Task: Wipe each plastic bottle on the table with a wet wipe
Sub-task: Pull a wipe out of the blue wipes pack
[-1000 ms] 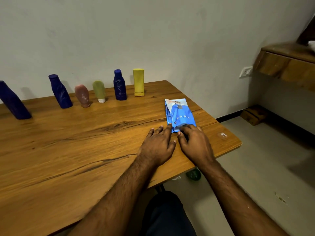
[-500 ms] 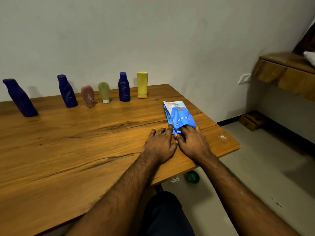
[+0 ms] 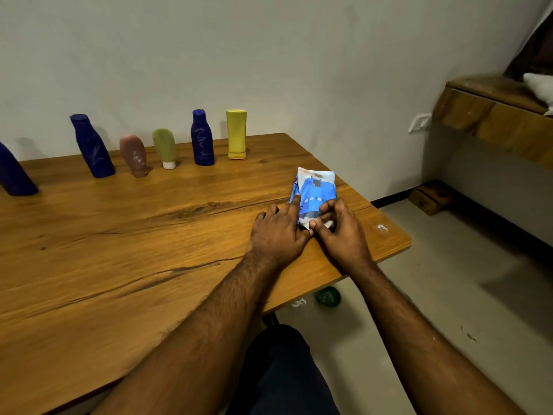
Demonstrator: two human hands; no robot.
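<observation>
Right hand (image 3: 344, 235) pinches the near end of the blue wipe pack (image 3: 315, 194), fingers curled over its flap. Left hand (image 3: 279, 232) lies flat beside it, straight forefinger pressing the pack's left edge. Pack lies near the surface's (image 3: 119, 250) right edge. 6 bottles stand along the far edge: 3 dark blue (image 3: 203, 139), pink (image 3: 133, 154), green (image 3: 165, 147), yellow (image 3: 236, 133).

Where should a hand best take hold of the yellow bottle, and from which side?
Grip the yellow bottle around its middle, coming from the front. It stands upright at the right end of the row, close to the wall, with the blue bottle just left of it.
</observation>
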